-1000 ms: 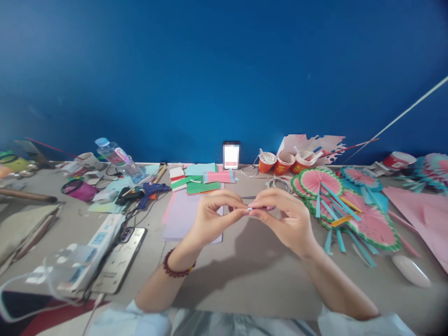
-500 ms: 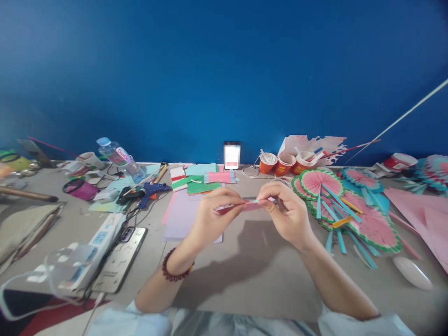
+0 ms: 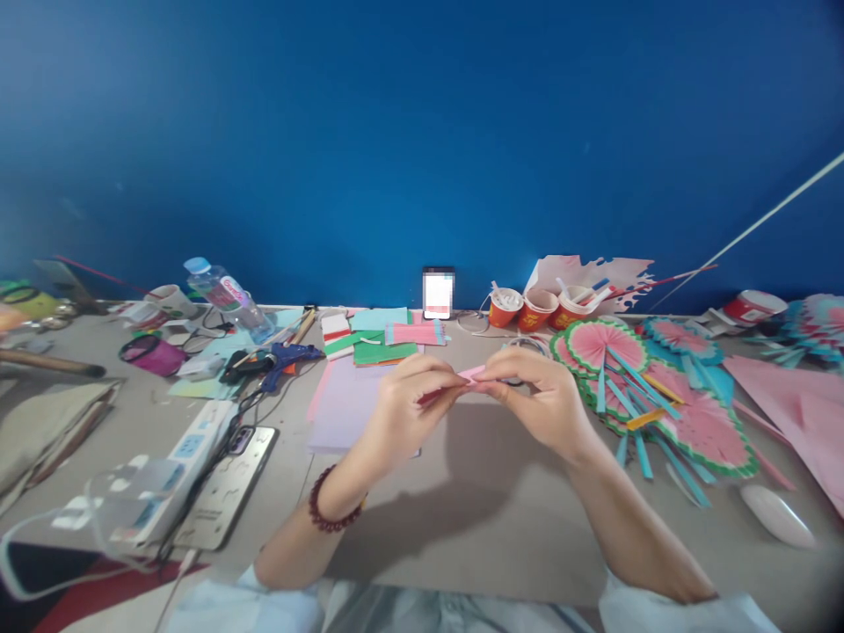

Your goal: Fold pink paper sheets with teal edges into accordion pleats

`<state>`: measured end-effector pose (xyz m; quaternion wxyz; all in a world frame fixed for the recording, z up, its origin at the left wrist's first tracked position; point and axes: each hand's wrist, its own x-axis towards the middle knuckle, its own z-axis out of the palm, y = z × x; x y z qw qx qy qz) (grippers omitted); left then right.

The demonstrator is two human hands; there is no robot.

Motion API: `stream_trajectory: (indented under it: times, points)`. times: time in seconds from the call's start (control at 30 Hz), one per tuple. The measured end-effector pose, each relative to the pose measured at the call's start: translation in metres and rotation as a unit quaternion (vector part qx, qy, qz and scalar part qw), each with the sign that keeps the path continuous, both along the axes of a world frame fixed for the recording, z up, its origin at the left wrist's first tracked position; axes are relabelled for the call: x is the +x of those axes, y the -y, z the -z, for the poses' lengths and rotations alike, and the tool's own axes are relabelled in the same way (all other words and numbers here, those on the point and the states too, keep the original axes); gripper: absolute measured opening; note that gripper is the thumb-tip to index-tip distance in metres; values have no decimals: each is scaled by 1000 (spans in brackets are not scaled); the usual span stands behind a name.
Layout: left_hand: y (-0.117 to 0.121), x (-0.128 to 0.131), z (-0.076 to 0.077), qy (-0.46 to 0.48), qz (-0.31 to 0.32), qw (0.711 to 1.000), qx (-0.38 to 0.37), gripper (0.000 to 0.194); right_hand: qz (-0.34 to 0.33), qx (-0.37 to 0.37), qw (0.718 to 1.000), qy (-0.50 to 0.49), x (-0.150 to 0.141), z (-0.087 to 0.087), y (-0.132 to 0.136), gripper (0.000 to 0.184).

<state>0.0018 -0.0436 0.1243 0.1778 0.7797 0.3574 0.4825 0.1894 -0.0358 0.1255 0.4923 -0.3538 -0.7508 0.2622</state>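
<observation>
Between my two hands, above the table, is a narrow folded strip of pink paper [image 3: 472, 375]. My left hand [image 3: 417, 400] pinches its left part, and the fingers cover much of it. At the right end my right hand [image 3: 537, 396] pinches the paper between thumb and fingertips. Behind my left hand lies a stack of lilac paper [image 3: 343, 409]. Beyond it are pleated pink paper pieces with blue edges [image 3: 417, 332] and green paper [image 3: 382, 353]. Pleated paper watermelon fans [image 3: 709, 413] lie to the right of my right hand.
Paper cups [image 3: 537, 309] stand along the blue wall beside an upright phone [image 3: 439, 293]. On the left are a tilted water bottle [image 3: 230, 299], a blue glue gun [image 3: 287, 359], a power strip [image 3: 175, 475] and a second phone [image 3: 228, 492]. A white mouse [image 3: 778, 516] sits at right.
My right hand's fingers have shifted slightly on the paper and are straighter, with the fingertips nearer my left hand. The pink strip has turned a little. Everything on the table stays put.
</observation>
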Motion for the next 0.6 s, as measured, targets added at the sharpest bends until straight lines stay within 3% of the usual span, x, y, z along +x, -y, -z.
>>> stream_trajectory:
  times: [0.2, 0.33, 0.6]
  points:
    - [-7, -11, 0, -56, -14, 997, -42, 14, 40, 39, 998, -33, 8, 2, -7, 6]
    - [-9, -18, -1, -47, -16, 996, -76, 14, 24, 38, 998, -42, 15, 3, -12, 7]
    - [-9, -15, -3, -48, -44, 998, -12, 9, 16, 2, 1000, 9, 17, 1, -13, 9]
